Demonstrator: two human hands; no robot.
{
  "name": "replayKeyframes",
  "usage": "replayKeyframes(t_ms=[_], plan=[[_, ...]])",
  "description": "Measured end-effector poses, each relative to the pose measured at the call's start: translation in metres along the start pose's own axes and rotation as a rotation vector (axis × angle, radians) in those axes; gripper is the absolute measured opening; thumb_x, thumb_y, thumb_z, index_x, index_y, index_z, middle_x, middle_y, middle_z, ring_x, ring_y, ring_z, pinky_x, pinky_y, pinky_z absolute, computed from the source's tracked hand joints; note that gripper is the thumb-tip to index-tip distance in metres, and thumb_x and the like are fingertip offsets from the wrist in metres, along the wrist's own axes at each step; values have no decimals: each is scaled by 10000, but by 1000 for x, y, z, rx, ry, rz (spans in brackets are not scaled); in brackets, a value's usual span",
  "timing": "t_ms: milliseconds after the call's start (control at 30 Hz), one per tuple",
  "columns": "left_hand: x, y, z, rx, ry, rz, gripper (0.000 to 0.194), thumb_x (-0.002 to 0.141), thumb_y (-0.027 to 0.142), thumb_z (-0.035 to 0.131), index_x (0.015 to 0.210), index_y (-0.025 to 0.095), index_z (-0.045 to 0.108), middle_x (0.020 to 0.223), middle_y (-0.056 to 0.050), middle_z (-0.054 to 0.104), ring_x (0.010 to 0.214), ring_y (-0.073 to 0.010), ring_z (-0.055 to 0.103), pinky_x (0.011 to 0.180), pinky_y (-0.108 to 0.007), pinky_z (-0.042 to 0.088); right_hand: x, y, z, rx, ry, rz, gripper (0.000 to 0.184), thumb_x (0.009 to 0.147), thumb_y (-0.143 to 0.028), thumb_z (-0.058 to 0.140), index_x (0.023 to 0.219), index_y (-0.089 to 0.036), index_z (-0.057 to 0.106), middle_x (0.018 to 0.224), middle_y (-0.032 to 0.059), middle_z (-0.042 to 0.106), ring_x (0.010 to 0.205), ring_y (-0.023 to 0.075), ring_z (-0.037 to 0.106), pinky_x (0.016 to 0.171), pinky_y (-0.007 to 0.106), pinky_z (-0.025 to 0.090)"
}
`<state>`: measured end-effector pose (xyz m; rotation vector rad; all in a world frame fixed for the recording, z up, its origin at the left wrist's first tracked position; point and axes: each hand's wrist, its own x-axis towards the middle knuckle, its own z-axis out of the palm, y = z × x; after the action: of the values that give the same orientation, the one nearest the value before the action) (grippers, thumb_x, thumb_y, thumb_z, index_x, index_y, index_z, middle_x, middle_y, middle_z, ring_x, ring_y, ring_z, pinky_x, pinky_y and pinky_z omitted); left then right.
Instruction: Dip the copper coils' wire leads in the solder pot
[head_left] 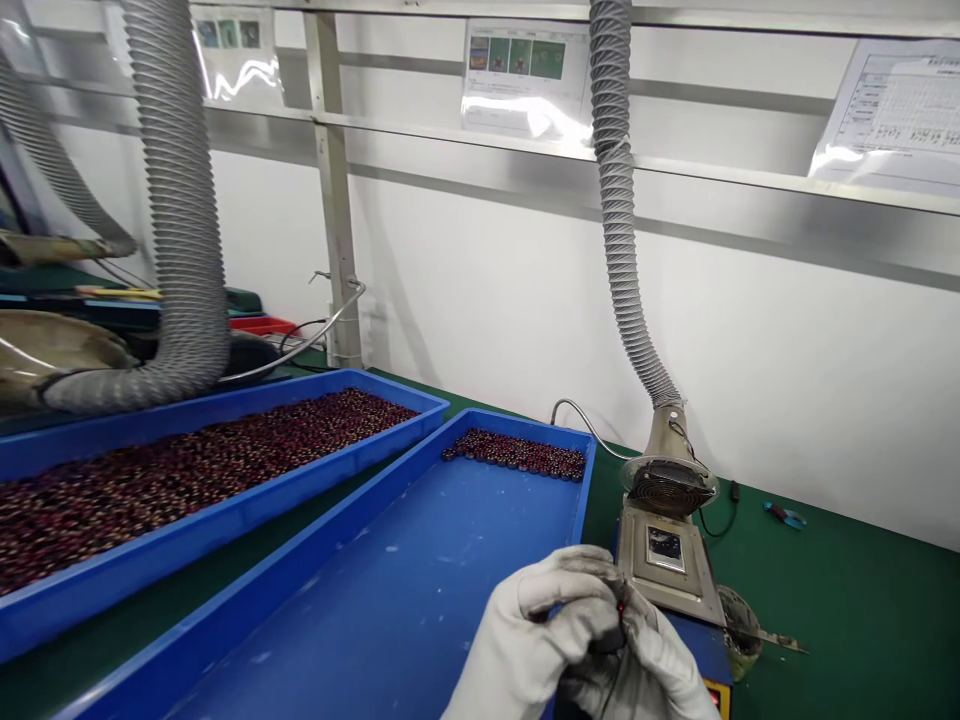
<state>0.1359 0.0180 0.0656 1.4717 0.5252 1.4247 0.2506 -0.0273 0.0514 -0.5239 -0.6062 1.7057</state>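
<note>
My left hand (536, 625), in a white glove with darkened fingertips, is closed with its fingers curled around a small dark part (613, 635). My right hand (660, 645), gloved too, pinches the same part from the other side. A tiny red spot shows on it between the fingertips. Its exact kind is hidden by the fingers. Just beyond the hands stands a metal-topped heating unit (667, 575), apparently a solder pot, with a shiny square opening. To their left lies a long blue tray (390, 560), with rows of small dark round parts (517, 453) at its far end.
A second blue tray (420, 425) on the left is filled with similar parts. A grey ventilation hose (619, 220) ends in a fan hood over the heating unit. A grimy cup (742, 635) with a flat metal strip and blue-handled cutters (784, 515) sit on the green bench.
</note>
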Motion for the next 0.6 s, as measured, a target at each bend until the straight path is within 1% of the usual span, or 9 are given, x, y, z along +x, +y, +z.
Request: replayKeyframes(t_ms=[67, 100, 167, 233, 300, 333, 400, 500, 600], plan=[[2, -4, -4, -66, 101, -42, 62, 577, 193, 638, 530, 190, 678, 610, -38, 712, 602, -194, 658, 567, -259, 549, 0, 1, -2, 3, -3, 2, 276, 530, -319, 786, 767, -258, 657, 623, 5, 661, 637, 199, 640, 649, 406, 496], [2, -4, -6, -78, 148, -44, 75, 591, 221, 627, 551, 186, 680, 629, -43, 717, 613, -197, 660, 588, -274, 550, 0, 1, -4, 10, -5, 6, 265, 536, -317, 783, 761, -264, 654, 623, 4, 661, 652, 205, 641, 648, 414, 496], [2, -1, -10, -43, 165, -69, 113, 568, 228, 631, 646, 181, 698, 743, -58, 728, 683, -212, 664, 617, -293, 548, -1, 0, -6, 25, -5, 8, 231, 558, -316, 770, 750, -274, 650, 635, -1, 665, 665, 203, 642, 658, 420, 497], [2, 8, -10, 63, 48, -164, 195, 514, 151, 634, 691, 184, 707, 839, -63, 721, 747, -223, 655, 617, -285, 541, -1, -1, -7, 16, 3, -7, 217, 576, -320, 759, 755, -266, 649, 650, 2, 669, 668, 198, 643, 672, 416, 498], [1, 17, -6, 115, -91, -255, 185, 512, 86, 593, 629, 183, 699, 830, -54, 713, 748, -203, 644, 634, -263, 525, -1, -2, -7, 3, 25, -38, 249, 566, -317, 766, 779, -259, 650, 658, 8, 672, 682, 201, 644, 682, 412, 498], [0, 20, -3, 95, -125, -273, 163, 532, 80, 571, 588, 180, 686, 791, -45, 706, 732, -186, 637, 644, -255, 517, -1, -2, -7, -4, 35, -53, 275, 553, -310, 775, 792, -254, 651, 661, 12, 673, 692, 206, 644, 684, 411, 499], [-3, 21, 2, -11, -125, -250, 133, 575, 101, 551, 531, 168, 657, 707, -35, 680, 683, -166, 625, 637, -253, 509, -1, -1, -7, -14, 42, -68, 325, 521, -305, 793, 807, -248, 650, 677, 18, 676, 714, 217, 645, 689, 413, 498], [-7, 17, 2, -116, -12, -205, 81, 613, 159, 586, 573, 169, 656, 708, -41, 677, 684, -172, 627, 630, -263, 515, -1, 0, -8, -41, 11, -64, 315, 528, -312, 788, 798, -238, 643, 709, 33, 680, 732, 229, 646, 700, 422, 492], [-9, 15, -5, -170, 202, -167, 55, 619, 217, 616, 651, 202, 657, 776, -33, 700, 749, -185, 641, 663, -274, 523, -2, 1, -10, -67, -31, -52, 294, 549, -338, 771, 788, -235, 635, 726, 47, 684, 723, 238, 648, 695, 444, 485]])
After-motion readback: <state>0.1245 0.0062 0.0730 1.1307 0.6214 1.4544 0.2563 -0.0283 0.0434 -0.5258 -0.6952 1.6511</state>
